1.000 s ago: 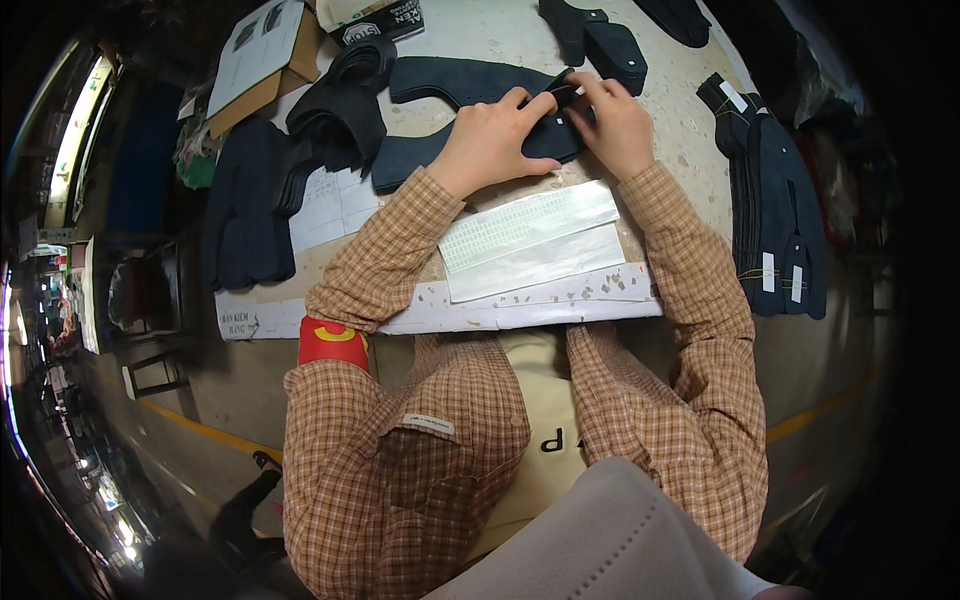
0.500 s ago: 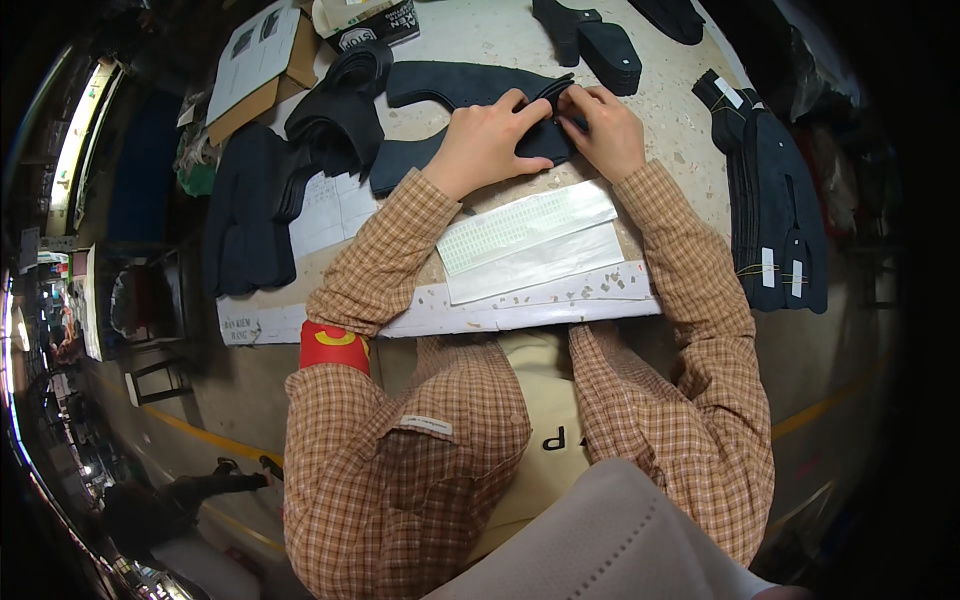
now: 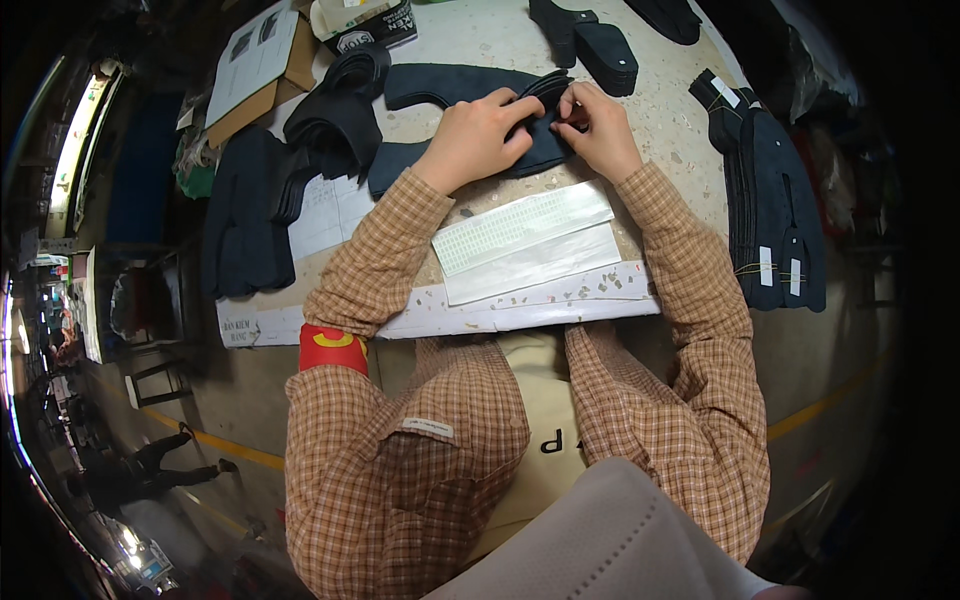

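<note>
A curved stack of dark navy shoe-upper pieces [image 3: 405, 155] lies on the table in front of me. My left hand [image 3: 480, 138] rests over its right part, fingers bent and gripping the fanned-up layers. Close beside it, my right hand [image 3: 603, 128] has its thumb and forefinger pinched together at the same layers. Whether anything small sits in that pinch is too fine to make out. Nearer to me lies a pale sheet [image 3: 525, 228] printed with small rows, over a plain white strip [image 3: 535, 268].
Stacks of dark pieces [image 3: 245, 215] and curled black pieces [image 3: 335, 130] stand to the left. At the right edge are tied, tagged stacks [image 3: 785, 210]; another tagged stack [image 3: 608, 55] lies at the back. A cardboard box [image 3: 255, 65] occupies the far left.
The right hand has shifted slightly, its fingers drawn closer together. My left hand has moved a little left, its thumb lifted off the lower piece. A person walks in the left background.
</note>
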Motion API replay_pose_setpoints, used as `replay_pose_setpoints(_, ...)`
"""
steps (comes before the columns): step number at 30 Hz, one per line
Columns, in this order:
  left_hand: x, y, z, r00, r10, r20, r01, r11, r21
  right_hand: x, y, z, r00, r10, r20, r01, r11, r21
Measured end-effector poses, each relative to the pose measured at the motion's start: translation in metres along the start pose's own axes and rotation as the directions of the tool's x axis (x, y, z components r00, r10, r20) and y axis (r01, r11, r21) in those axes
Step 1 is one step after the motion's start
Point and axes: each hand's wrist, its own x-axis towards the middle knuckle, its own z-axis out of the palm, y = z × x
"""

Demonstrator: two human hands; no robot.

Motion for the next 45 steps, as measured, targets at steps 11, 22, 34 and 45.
replay_pose_setpoints(11,-0.004,0.006,0.006,1.0,0.019,0.022,-0.02,0.998,0.058,0.009,0.007,-0.02,0.97,-0.089,-0.228,0.038,0.975,-0.218)
replay_pose_setpoints(22,-0.005,0.011,0.002,0.999,0.004,0.034,-0.008,0.994,0.106,-0.002,0.007,0.007,0.992,-0.092,-0.091,0.073,0.978,-0.194)
replay_pose_setpoints(34,0.004,-0.01,-0.004,0.995,-0.073,-0.069,0.055,0.969,-0.241,0.008,0.016,-0.011,0.998,0.058,-0.03,-0.052,0.98,0.191)
replay_pose_setpoints(45,-0.002,0.001,-0.001,0.996,-0.07,-0.049,0.069,0.997,-0.031,0.002,0.003,0.011,0.986,-0.165,0.023,0.167,0.969,-0.183)
